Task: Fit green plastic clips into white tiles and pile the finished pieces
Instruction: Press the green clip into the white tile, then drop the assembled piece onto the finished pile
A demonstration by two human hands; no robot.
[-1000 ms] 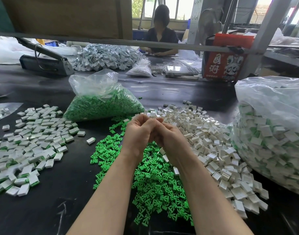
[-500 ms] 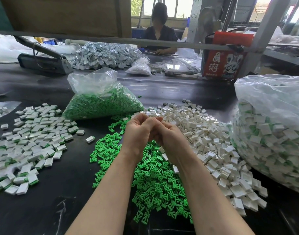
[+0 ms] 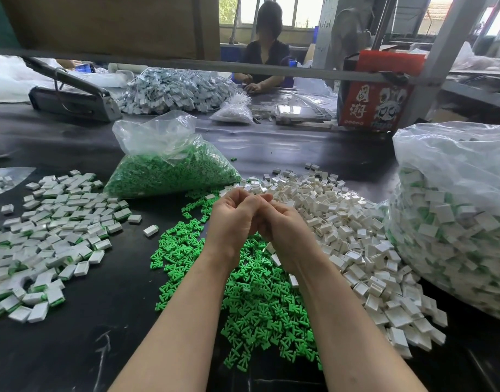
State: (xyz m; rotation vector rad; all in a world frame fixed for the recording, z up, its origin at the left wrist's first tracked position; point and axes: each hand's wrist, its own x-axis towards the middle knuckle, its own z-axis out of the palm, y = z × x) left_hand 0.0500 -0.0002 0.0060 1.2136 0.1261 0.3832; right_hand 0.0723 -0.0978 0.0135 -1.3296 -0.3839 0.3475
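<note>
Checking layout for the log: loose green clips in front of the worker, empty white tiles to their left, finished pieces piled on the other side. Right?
Not quite. The head view shows the empty white tiles heaped to the worker's right, not left. The finished pieces lie on the left, so they are still on the other side. The loose green clips are indeed in front, under the forearms.

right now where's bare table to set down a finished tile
Bare black table lies between the finished pile and the loose green clips, and near the front edge on the left. Right of the clips, white tiles run crowded up to the big bag.
</note>
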